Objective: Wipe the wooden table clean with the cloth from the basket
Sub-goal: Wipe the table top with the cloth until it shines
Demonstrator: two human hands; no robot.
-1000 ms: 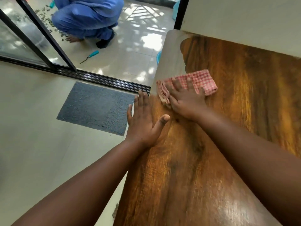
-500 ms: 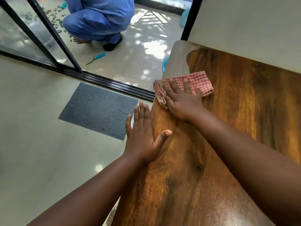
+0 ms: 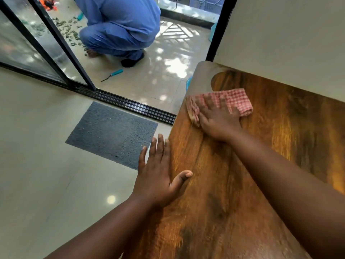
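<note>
A red-and-white checked cloth (image 3: 237, 101), folded, lies near the far left corner of the glossy wooden table (image 3: 233, 193). My right hand (image 3: 218, 122) presses flat on the cloth with straight, spread fingers; the hand looks blurred. My left hand (image 3: 158, 174) lies flat with straight fingers along the table's left edge, its thumb on the wood and its other fingers past the edge. No basket is in view.
A pale wall (image 3: 289, 43) runs along the table's far side. Left of the table lie a tiled floor, a grey doormat (image 3: 112, 135) and a sliding-door track (image 3: 130, 107). Beyond it a person in blue (image 3: 121, 28) crouches near a teal-handled tool (image 3: 112, 74).
My right hand has kept sliding the cloth a little toward the table's far corner. My left hand stays flat at the table's left edge. The view has shifted.
</note>
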